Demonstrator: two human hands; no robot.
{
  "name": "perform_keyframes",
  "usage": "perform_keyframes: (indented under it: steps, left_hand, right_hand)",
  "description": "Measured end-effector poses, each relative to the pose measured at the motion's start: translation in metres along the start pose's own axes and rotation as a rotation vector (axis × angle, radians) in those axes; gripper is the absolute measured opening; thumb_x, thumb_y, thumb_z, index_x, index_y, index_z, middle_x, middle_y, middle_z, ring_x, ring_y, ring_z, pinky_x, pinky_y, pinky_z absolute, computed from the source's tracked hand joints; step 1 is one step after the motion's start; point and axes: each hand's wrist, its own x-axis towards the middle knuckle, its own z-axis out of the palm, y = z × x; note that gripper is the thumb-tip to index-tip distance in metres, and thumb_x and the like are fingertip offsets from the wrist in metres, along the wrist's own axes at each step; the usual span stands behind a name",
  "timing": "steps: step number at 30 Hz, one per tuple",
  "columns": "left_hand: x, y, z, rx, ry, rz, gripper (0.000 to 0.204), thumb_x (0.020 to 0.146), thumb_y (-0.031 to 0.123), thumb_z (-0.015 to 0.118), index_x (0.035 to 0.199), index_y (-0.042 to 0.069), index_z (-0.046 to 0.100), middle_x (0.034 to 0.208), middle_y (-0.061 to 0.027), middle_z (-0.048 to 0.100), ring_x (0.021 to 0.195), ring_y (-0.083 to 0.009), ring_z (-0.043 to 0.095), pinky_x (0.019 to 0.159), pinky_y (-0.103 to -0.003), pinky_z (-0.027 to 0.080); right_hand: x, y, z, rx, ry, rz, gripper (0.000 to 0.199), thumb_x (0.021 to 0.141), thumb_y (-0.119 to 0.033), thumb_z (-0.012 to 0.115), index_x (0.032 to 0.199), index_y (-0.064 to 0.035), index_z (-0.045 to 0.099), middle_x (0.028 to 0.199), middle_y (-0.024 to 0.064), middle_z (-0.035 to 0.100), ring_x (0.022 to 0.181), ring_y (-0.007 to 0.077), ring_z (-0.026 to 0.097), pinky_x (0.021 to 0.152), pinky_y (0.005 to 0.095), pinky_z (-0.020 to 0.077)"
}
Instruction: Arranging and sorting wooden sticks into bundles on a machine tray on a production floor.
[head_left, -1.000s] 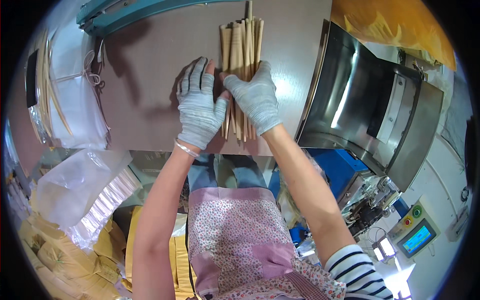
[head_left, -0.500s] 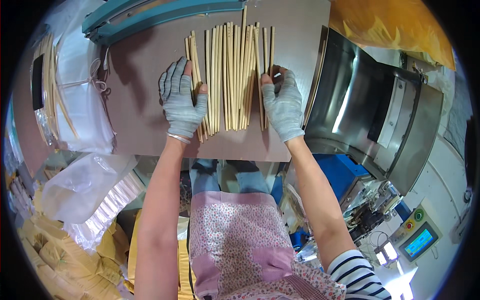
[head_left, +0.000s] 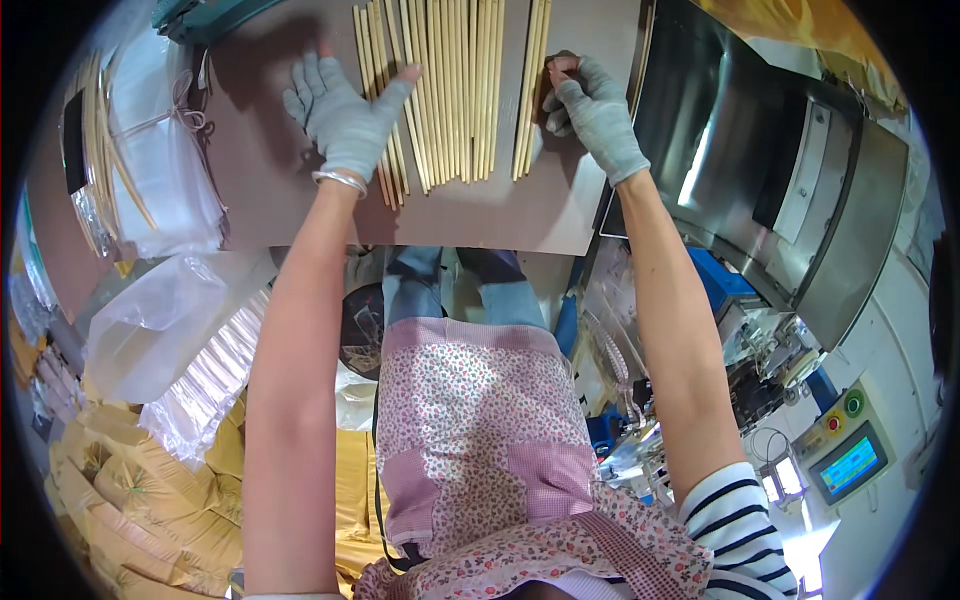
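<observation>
Fingers of the left hand (head_left: 345,120) lie spread flat in a grey glove, thumb across the left edge of the wooden sticks (head_left: 450,90); fingers of the right hand (head_left: 595,115), gloved the same, are curled narrow and press on the two sticks at the row's right edge. Between both sets of fingers the sticks lie side by side on the brown table (head_left: 500,215), pale yellow, thin and straight, their near ends uneven, with a small gap before the right-hand pair. Left of the left fingers, well apart, clear plastic bags (head_left: 160,150) lie at the table's end with a few more sticks showing through them. Nearer the body on that side sit a crumpled clear bag (head_left: 160,320) and yellow sacks (head_left: 120,500) stacked low. Just right of the right fingers stands a steel machine (head_left: 760,180), its slanted cover close to the knuckles. Farther right and nearer the body, a small control box (head_left: 850,460) shows a blue screen with a red and a green button above it.
</observation>
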Motion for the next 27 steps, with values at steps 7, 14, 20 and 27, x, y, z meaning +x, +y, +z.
perform_keyframes:
  steps: [7,14,20,27]
  left_hand:
    - [0.019,0.019,-0.002,0.140,-0.109,-0.118,0.129,0.054,0.084,0.059,0.141,-0.004,0.021,0.148,-0.0237,0.020,0.137,-0.0408,0.014,0.105,-0.063,0.008]
    - [0.021,0.004,0.002,0.145,-0.121,-0.093,0.132,0.053,0.086,0.058,0.141,-0.005,0.019,0.147,-0.0239,0.020,0.137,-0.0404,0.014,0.104,-0.065,0.009]
    - [0.025,0.016,-0.004,0.171,-0.202,-0.253,0.137,0.051,0.086,0.059,0.143,-0.004,0.012,0.148,-0.0229,0.018,0.139,-0.0413,0.007,0.107,-0.062,0.008]
    - [0.023,0.032,-0.006,0.223,-0.285,-0.225,0.141,0.049,0.086,0.061,0.143,-0.006,0.008,0.149,-0.0227,0.014,0.139,-0.0432,0.004,0.107,-0.062,0.008]
  right_hand:
    - [-0.006,0.004,0.002,-0.046,0.004,-0.024,0.007,0.089,-0.012,0.059,0.093,-0.0061,0.059,0.066,0.0022,0.059,0.045,0.0060,0.048,0.042,0.0207,0.0406]
    - [-0.013,0.010,0.000,-0.027,0.034,0.021,0.011,0.089,-0.015,0.060,0.092,-0.0054,0.059,0.064,0.0024,0.059,0.045,0.0063,0.048,0.041,0.0205,0.0402]
    - [-0.013,0.013,0.003,0.011,0.046,-0.007,0.012,0.089,-0.017,0.061,0.091,-0.0056,0.059,0.063,0.0029,0.059,0.044,0.0061,0.048,0.040,0.0206,0.0398]
    - [-0.017,0.027,0.000,-0.211,0.227,-0.210,0.015,0.087,-0.018,0.063,0.089,-0.0031,0.061,0.068,0.0045,0.062,0.051,0.0076,0.052,0.047,0.0216,0.0422]
